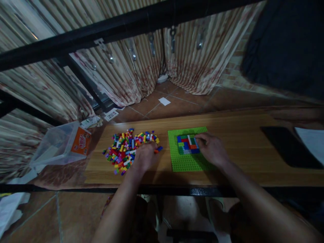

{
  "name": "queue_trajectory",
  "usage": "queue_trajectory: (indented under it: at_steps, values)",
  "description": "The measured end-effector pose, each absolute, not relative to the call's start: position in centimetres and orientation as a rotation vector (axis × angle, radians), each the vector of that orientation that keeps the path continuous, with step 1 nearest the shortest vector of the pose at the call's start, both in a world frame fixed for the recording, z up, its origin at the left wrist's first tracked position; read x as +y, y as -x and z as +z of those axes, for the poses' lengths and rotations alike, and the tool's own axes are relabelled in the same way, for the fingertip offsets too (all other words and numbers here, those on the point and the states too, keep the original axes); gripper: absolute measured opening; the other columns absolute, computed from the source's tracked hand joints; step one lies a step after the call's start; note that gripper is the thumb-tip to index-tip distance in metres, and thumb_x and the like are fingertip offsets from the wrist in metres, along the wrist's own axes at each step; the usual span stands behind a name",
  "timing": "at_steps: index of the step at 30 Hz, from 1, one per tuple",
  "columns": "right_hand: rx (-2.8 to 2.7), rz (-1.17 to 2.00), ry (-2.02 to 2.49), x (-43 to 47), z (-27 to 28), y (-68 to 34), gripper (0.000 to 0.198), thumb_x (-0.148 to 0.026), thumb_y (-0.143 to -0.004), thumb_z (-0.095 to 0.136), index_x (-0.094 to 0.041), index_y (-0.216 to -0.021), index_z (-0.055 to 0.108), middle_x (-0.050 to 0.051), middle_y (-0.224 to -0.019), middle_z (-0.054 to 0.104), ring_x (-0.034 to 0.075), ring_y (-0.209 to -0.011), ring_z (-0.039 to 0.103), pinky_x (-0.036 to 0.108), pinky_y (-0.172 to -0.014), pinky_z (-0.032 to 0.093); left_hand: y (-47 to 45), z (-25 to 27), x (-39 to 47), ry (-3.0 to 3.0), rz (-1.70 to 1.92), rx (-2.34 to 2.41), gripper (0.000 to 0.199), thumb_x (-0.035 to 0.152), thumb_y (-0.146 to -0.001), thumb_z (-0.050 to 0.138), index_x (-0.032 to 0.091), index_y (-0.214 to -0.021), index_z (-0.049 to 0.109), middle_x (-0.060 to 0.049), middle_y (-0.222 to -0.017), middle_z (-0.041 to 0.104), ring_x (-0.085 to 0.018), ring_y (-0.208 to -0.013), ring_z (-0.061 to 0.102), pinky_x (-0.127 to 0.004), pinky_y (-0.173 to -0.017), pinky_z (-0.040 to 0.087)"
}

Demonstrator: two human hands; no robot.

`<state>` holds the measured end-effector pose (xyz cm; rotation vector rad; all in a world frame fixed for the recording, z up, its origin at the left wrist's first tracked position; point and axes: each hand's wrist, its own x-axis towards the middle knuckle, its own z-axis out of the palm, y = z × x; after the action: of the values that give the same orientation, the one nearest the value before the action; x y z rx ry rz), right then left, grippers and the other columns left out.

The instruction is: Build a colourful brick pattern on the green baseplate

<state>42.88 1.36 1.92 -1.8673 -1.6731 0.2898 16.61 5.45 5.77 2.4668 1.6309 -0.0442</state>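
Observation:
My left hand [146, 154] rests at the right side of a loose heap of small toy building bricks [122, 147] in many colours. Its fingers are curled in, and what they hold, if anything, is hidden. A green studded baseplate [178, 164] lies flat on the table to the right of the heap. Near its middle sits a low rectangular block of joined bricks [186, 145] in red, blue, green, white and orange. My right hand [212, 146] is at the block's right edge, thumb and forefinger pinched together; any piece between them is too small to see.
The wooden table [243, 145] carries a dark flat pad [288, 146] and white paper [310, 141] at the right. Left of it stands a clear plastic bin [57, 143] with an orange label. A black bar [121, 22] crosses above, before striped curtains [192, 60].

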Motion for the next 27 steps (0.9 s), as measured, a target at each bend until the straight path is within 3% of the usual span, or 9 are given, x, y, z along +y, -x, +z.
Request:
queue_trajectory:
  at_steps: [4, 7, 13, 18, 27]
  values:
    - [-1.644, 0.275, 1.888, 1.4, 2.0, -43.1, 0.024, -0.021, -0.086, 0.047, -0.017, -0.093, 0.07, 0.009, -0.098, 0.069, 0.021, -0.086, 0.064, 0.034, -0.083, 0.048, -16.8, 5.5, 5.4, -2.438, -0.026, 1.598, 0.014, 0.013, -0.078, 0.053, 0.019, -0.084, 0.064, -0.005, -0.087, 0.069, -0.019, -0.083, 0.064, -0.026, -0.073, 0.047]
    - [-1.642, 0.287, 1.874, 1.4, 2.1, -43.2, 0.023, -0.02, -0.085, 0.048, -0.017, -0.092, 0.07, 0.009, -0.097, 0.069, 0.021, -0.087, 0.064, 0.034, -0.084, 0.048, -16.8, 5.3, 5.5, -2.397, 0.182, 1.473, 0.018, 0.006, -0.074, 0.051, 0.018, -0.082, 0.063, -0.004, -0.082, 0.069, -0.017, -0.078, 0.064, -0.025, -0.072, 0.047]
    - [-1.628, 0.288, 1.858, 1.5, 2.2, -43.0, 0.022, -0.02, -0.085, 0.048, -0.019, -0.09, 0.069, 0.007, -0.094, 0.069, 0.02, -0.085, 0.063, 0.033, -0.081, 0.048, -18.7, 4.0, 5.4, -2.157, 0.534, 1.157, 0.015, 0.007, -0.075, 0.051, 0.017, -0.082, 0.059, 0.0, -0.075, 0.065, -0.013, -0.071, 0.063, -0.023, -0.064, 0.049]
    - [-1.625, 0.306, 1.85, 1.5, 2.3, -42.8, 0.021, -0.019, -0.085, 0.05, -0.019, -0.091, 0.07, 0.007, -0.094, 0.068, 0.02, -0.085, 0.063, 0.032, -0.08, 0.048, -22.0, 2.6, 4.8, -2.016, 0.709, 1.014, 0.014, 0.007, -0.079, 0.052, 0.017, -0.086, 0.059, 0.0, -0.084, 0.065, -0.012, -0.081, 0.065, -0.023, -0.073, 0.051]
    - [-1.637, 0.326, 1.808, 1.4, 2.4, -43.2, 0.023, -0.018, -0.085, 0.049, -0.017, -0.093, 0.07, 0.008, -0.096, 0.068, 0.018, -0.082, 0.062, 0.031, -0.077, 0.048, -24.0, 2.2, 4.1, -2.229, 0.704, 1.127, 0.014, 0.009, -0.081, 0.06, 0.02, -0.088, 0.063, 0.0, -0.088, 0.064, -0.015, -0.088, 0.061, -0.029, -0.082, 0.048]
